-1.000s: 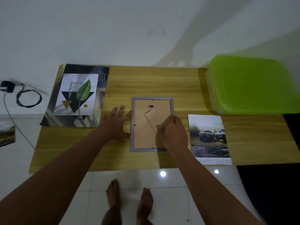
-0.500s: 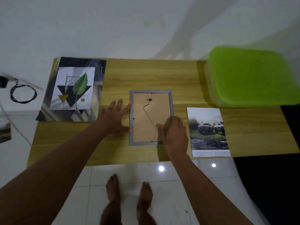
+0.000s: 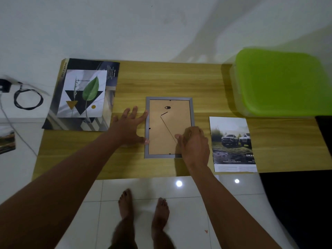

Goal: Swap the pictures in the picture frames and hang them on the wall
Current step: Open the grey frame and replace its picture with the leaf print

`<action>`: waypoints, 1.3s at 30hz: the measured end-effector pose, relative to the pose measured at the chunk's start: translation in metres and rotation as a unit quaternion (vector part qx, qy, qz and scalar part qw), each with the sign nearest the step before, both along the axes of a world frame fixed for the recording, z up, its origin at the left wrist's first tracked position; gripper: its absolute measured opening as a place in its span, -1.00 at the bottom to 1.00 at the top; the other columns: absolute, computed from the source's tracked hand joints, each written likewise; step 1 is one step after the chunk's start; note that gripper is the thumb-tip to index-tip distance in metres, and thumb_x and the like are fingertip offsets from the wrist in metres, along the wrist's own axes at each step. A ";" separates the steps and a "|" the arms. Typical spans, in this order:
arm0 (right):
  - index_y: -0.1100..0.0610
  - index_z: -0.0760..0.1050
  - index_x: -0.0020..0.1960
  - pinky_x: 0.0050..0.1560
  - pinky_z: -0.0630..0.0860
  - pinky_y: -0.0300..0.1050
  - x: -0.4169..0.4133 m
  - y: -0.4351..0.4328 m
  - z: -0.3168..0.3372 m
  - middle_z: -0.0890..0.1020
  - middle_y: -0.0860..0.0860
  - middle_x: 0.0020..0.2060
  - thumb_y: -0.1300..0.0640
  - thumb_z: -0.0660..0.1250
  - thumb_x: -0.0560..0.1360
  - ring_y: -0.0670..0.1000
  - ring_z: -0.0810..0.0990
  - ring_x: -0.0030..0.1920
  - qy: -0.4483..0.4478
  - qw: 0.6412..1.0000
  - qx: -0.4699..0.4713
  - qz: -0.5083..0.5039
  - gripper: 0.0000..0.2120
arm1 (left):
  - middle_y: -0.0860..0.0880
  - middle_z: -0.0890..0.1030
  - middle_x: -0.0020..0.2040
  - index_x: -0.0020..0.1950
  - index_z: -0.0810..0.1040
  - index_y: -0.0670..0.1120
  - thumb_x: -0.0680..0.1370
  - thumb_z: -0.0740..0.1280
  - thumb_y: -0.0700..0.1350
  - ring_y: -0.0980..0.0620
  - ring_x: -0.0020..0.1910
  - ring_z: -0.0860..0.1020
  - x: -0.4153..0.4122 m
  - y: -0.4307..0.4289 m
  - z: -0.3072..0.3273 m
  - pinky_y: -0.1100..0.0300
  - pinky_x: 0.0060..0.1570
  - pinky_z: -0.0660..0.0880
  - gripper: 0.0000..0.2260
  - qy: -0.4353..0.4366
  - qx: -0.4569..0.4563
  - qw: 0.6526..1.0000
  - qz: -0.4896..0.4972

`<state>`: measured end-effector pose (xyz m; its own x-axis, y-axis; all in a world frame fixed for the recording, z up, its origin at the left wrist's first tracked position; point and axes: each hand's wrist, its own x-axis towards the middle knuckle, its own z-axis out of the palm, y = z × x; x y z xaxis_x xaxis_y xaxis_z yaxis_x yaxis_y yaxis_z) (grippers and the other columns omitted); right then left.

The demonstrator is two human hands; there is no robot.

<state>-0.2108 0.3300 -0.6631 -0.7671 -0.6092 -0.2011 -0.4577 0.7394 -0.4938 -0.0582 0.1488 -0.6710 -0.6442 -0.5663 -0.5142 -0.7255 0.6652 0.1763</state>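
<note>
Two bare feet [image 3: 143,203] on white tile at the bottom, and both arms reach out over the near edge of the wooden table [image 3: 179,78].

The frame [image 3: 152,155] lies face down at the middle of the table, grey border around a brown backing board [image 3: 165,137] with a small hanger near its far end and a dark stand line running diagonally across it. What sits under that board cannot be told from here.

The right hand [image 3: 195,146] is curled over the frame's near right corner — fingers bunched and pressing at the right border, thumb tip on the backing board. Whether it pinches a clip there is hidden by the knuckles. The left hand [image 3: 128,128] lies flat on the table just left of the frame, fingers spread, index tip and thumb tip touching the left border.

Right of the frame, apart from it, a truck print [image 3: 231,142] lies face up near the table's front edge. Far left, a leaf print [image 3: 84,94] rests on top of a dark magazine [image 3: 111,97].

Far right — a tub with a green lid [image 3: 280,81], shut, contents unseen. Off the table's left end, a coiled black cable [image 3: 28,99].
</note>
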 end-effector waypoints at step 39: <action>0.03 0.36 0.28 0.09 0.56 0.11 -0.019 0.003 0.005 0.42 -0.03 0.25 -0.12 0.59 0.27 0.14 0.46 0.16 -0.055 0.969 0.053 0.236 -0.30 | -0.07 -0.20 0.60 0.57 -0.20 0.22 0.33 0.39 0.40 -0.18 0.57 -0.17 0.000 0.000 0.001 -0.34 0.44 -0.01 0.02 0.006 -0.008 1.000 -0.011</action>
<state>-0.2295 0.3326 -0.6585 -0.3783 -0.8582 -0.3470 -0.7059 0.5099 -0.4916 -0.0578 0.1487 -0.6704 -0.6626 -0.5594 -0.4981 -0.7082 0.6843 0.1736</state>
